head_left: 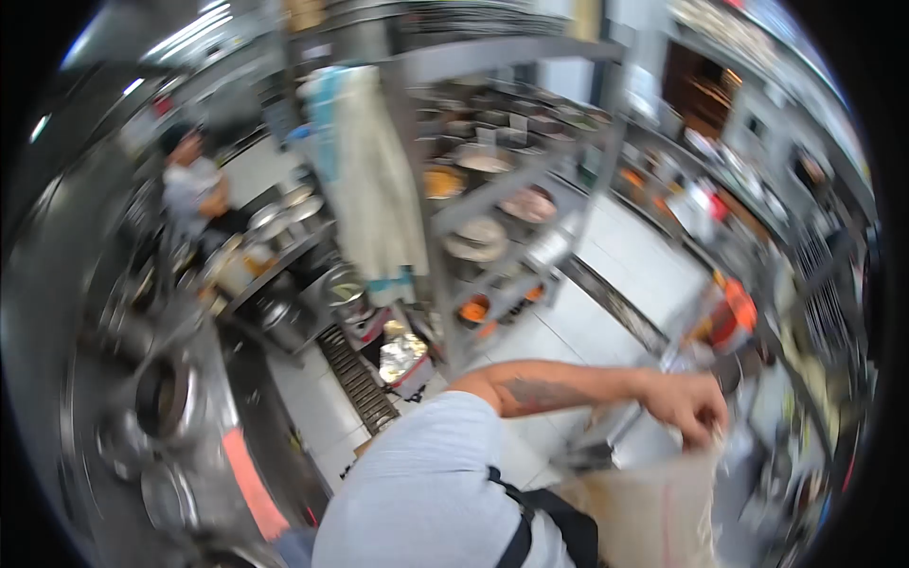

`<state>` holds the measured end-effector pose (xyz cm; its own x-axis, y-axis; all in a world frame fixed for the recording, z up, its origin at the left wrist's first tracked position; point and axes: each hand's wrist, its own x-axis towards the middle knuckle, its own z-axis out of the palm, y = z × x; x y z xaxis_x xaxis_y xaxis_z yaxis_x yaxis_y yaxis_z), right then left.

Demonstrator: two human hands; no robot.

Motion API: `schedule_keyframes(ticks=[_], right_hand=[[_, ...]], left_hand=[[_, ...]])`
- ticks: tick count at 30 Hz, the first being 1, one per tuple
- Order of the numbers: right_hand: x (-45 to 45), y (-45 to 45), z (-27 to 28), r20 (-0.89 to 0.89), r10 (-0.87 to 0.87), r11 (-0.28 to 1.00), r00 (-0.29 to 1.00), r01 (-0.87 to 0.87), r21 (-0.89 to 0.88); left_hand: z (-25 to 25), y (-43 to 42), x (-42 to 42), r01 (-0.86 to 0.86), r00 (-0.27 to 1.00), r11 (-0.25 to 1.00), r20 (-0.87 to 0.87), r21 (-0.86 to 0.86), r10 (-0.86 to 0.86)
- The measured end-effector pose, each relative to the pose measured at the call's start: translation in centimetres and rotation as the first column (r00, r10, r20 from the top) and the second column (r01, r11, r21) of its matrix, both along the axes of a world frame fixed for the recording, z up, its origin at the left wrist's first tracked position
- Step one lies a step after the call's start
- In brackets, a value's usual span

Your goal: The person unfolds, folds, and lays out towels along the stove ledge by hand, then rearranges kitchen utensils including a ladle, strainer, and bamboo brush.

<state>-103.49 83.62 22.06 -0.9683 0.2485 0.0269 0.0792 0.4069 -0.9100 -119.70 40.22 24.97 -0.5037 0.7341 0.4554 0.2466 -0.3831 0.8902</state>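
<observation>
My left arm reaches across the lower right in a pale short sleeve. At its end, my left hand (689,405) is closed, with thumb and fingers pinched on the top edge of a beige cloth (649,511). The cloth hangs down in front of the dark apron (559,521), with a faint reddish stripe and a frayed edge. Just beyond the hand is a blurred orange-red container (734,308). My right hand does not show.
A metal shelf rack (511,180) holds pans and food, with a long pale towel (374,180) hanging at its side. Steel counters with pots (169,398) run along the left. A foil-topped box (402,355) stands near a floor grate (355,379). Another person (194,185) stands at far left.
</observation>
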Motion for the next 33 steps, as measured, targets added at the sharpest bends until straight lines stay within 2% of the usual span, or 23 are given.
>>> schedule_keyframes(ticks=[1, 3, 4, 5, 6, 7, 8, 9, 10, 12, 14, 15, 18, 19, 23, 25, 26, 27, 28, 29, 30, 32, 33], right_hand=[[-0.9, 0.9, -0.3, -0.003, -0.068, 0.996, 0.998, 0.068, -0.057], [-3.3, 1.3, -0.4, 0.005, -0.184, 0.973, 0.983, 0.183, -0.142], [-5.6, 1.2, -0.7, -0.029, -0.271, 0.956, 0.962, 0.266, -0.121], [-7.0, 1.1, 1.8, -0.062, -0.185, 0.981, 0.981, 0.188, 0.050], [-10.3, 5.9, 0.7, -0.145, -0.145, 0.957, 0.979, 0.176, 0.229], [-11.9, 5.1, 3.3, -0.261, -0.215, 0.960, 0.941, 0.253, 0.123], [-15.6, 11.2, 3.1, -0.212, -0.147, 0.982, 0.966, 0.168, 0.085], [-17.1, 10.5, 6.1, -0.275, -0.169, 0.982, 0.947, 0.136, -0.134], [-19.1, 12.7, 8.1, -0.290, -0.249, 0.960, 0.924, 0.195, -0.201], [-19.6, 12.9, 13.1, -0.412, -0.293, 0.946, 0.863, 0.200, -0.253], [-19.6, 13.9, 16.7, -0.531, -0.231, 0.962, 0.815, 0.108, -0.252], [-19.9, 17.0, 17.2, -0.563, -0.204, 0.963, 0.801, 0.060, -0.264], [-14.9, 10.9, 17.8, -0.573, -0.295, 0.926, 0.765, 0.081, -0.368], [-13.9, 11.8, 17.0, -0.582, -0.074, 0.991, 0.810, -0.005, -0.133], [-11.1, 8.8, 8.5, -0.459, -0.091, 0.989, 0.884, 0.026, -0.147], [-10.5, 8.3, 0.7, -0.345, -0.104, 0.986, 0.933, 0.052, -0.157], [-10.0, 7.9, -3.6, -0.272, -0.089, 0.986, 0.958, 0.046, -0.160], [-9.3, 6.5, -8.1, -0.214, -0.141, 0.984, 0.967, 0.112, -0.142], [-8.2, 5.9, -12.3, -0.055, -0.132, 0.985, 0.990, 0.137, 0.108], [-7.2, 4.6, -16.5, 0.034, -0.152, 0.984, 0.988, 0.148, 0.101], [-6.0, 4.0, -20.6, 0.046, -0.162, 0.951, 0.986, 0.144, 0.272], [-3.1, 1.1, -24.7, -0.016, -0.108, 0.980, 0.994, 0.109, 0.166], [-2.2, 0.2, -24.7, 0.180, -0.115, 0.983, 0.977, 0.086, 0.160]], left_hand=[[-2.1, 1.2, -2.6, -0.029, 0.995, 0.995, -0.095, -0.099, 0.019], [-5.4, 3.5, -7.4, -0.070, 0.996, 0.943, -0.080, -0.325, 0.047], [-4.9, 4.9, -9.9, 0.040, 0.999, 0.907, 0.012, -0.419, -0.038], [-4.7, 7.5, -12.5, 0.044, 0.998, 0.905, -0.014, -0.423, -0.055], [-3.7, 10.2, -16.0, -0.093, 0.968, 0.882, -0.250, -0.462, -0.029], [-1.9, 13.3, -18.2, -0.210, 0.963, 0.844, -0.251, -0.493, 0.093], [2.1, 15.3, -17.4, -0.378, 0.899, 0.858, -0.358, -0.347, 0.252], [2.3, 17.9, -23.4, -0.333, 0.923, 0.892, -0.297, -0.306, 0.243], [5.6, 19.4, -22.4, -0.484, 0.855, 0.843, -0.330, -0.236, 0.399], [9.4, 21.3, -24.1, -0.517, 0.833, 0.852, -0.273, -0.079, 0.480], [12.2, 20.7, -24.1, -0.312, 0.916, 0.936, -0.208, 0.162, 0.342], [13.3, 20.2, -22.7, -0.358, 0.894, 0.916, -0.216, 0.181, 0.393], [12.6, 18.0, -19.4, -0.365, 0.883, 0.901, -0.219, 0.235, 0.415], [11.7, 17.5, -18.8, -0.402, 0.840, 0.885, -0.289, 0.236, 0.458], [3.5, 14.5, -16.3, -0.581, 0.691, 0.812, -0.495, 0.053, 0.527], [-4.9, 13.1, -16.7, -0.609, 0.669, 0.792, -0.569, -0.050, 0.479], [-8.6, 13.1, -15.0, -0.501, 0.789, 0.865, -0.425, -0.026, 0.444], [-12.1, 12.2, -13.6, -0.548, 0.807, 0.791, -0.422, -0.271, 0.414], [-17.5, 11.7, -13.5, -0.517, 0.820, 0.802, -0.440, -0.298, 0.365], [-22.4, 10.9, -13.1, -0.499, 0.827, 0.781, -0.475, -0.376, 0.300], [-25.7, 10.1, -12.2, -0.487, 0.829, 0.752, -0.506, -0.445, 0.238], [-29.5, 8.5, -9.5, -0.449, 0.869, 0.684, -0.460, -0.574, 0.184], [-29.5, 7.7, -7.9, -0.441, 0.864, 0.710, -0.473, -0.549, 0.170]])
